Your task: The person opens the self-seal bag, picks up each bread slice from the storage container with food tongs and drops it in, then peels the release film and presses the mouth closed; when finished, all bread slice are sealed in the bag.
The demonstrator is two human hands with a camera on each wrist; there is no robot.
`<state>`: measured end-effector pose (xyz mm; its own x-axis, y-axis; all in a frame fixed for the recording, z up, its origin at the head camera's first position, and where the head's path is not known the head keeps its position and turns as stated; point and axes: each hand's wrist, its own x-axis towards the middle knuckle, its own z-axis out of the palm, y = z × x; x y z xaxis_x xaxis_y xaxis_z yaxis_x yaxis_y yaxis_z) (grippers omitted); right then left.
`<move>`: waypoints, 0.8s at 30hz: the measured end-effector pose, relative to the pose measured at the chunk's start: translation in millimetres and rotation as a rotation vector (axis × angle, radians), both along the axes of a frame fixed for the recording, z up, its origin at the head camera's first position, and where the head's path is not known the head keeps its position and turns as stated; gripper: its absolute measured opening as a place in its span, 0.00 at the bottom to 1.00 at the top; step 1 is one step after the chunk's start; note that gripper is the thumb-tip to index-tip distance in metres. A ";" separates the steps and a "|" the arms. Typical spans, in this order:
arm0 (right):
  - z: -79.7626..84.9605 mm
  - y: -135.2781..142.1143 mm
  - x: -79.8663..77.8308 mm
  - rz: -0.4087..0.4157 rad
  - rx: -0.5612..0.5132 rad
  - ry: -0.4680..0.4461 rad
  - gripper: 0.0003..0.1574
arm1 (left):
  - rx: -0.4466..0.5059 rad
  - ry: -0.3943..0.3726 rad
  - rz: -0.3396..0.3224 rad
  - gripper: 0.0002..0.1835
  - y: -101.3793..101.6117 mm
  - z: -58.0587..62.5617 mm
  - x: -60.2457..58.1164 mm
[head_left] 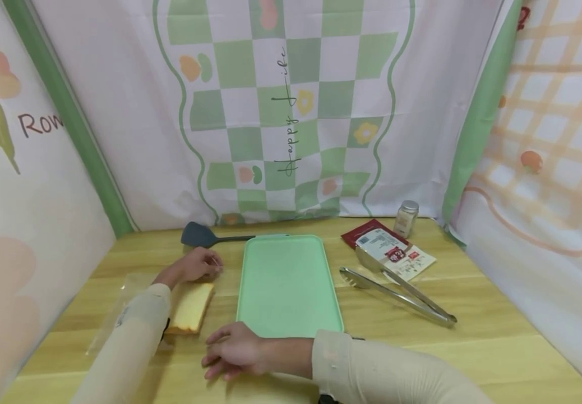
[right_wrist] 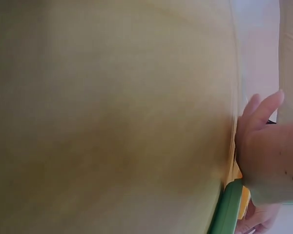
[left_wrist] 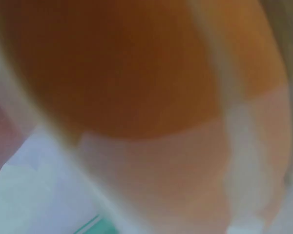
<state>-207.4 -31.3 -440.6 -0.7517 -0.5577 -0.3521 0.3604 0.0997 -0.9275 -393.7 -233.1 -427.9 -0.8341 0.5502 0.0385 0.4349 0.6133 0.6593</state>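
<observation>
A thick piece of bread (head_left: 192, 307) lies on the table, left of the green tray (head_left: 288, 286). Clear plastic bag film (head_left: 111, 314) spreads left of the bread, beneath my left forearm. At the bread's far end, my left hand (head_left: 197, 265) has its fingers curled, with a bit of clear film at the tips. A blurred brown crust (left_wrist: 122, 68) fills most of the left wrist view. My right hand (head_left: 235, 350) hovers by the tray's near left corner, fingers loosely spread, holding nothing. The right wrist view catches this hand (right_wrist: 268, 156) beside the tray's edge.
Behind the tray lies a dark spatula (head_left: 202, 234), its handle reaching the tray's far edge. Metal tongs (head_left: 407, 294) rest at the right, one arm over a red and white packet (head_left: 389, 249). A small lidded jar (head_left: 406, 219) stands behind them. Fabric walls surround the table.
</observation>
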 end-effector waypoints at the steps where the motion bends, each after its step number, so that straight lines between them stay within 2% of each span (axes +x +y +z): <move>1: 0.0 -0.1 0.2 -0.016 -0.005 0.006 0.10 | 0.025 -0.011 0.001 0.04 -0.6 -0.5 -0.2; 7: -0.1 -1.6 1.0 -0.074 -0.012 0.038 0.08 | 0.087 -0.031 -0.020 0.01 -2.3 -1.1 -0.8; 15: -0.9 -11.0 4.7 -0.148 0.032 0.109 0.05 | 0.016 0.015 -0.057 0.07 -6.6 2.9 1.8; 20: 1.0 -6.9 2.5 -0.208 0.036 0.225 0.06 | 0.035 0.069 -0.090 0.09 -6.3 6.3 0.9; 22: 1.9 -3.1 0.7 -0.210 0.021 0.276 0.07 | 0.061 0.084 -0.106 0.08 -6.2 9.6 2.6; 24: 3.4 2.3 -1.6 -0.193 0.020 0.335 0.07 | 0.086 0.080 -0.092 0.08 -6.5 12.3 5.4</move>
<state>-209.0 -29.0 -437.2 -0.9174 -0.3902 -0.0786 0.0517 0.0791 -0.9955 -388.3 -239.6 -415.5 -0.7731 0.6156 0.1530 0.5395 0.5112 0.6691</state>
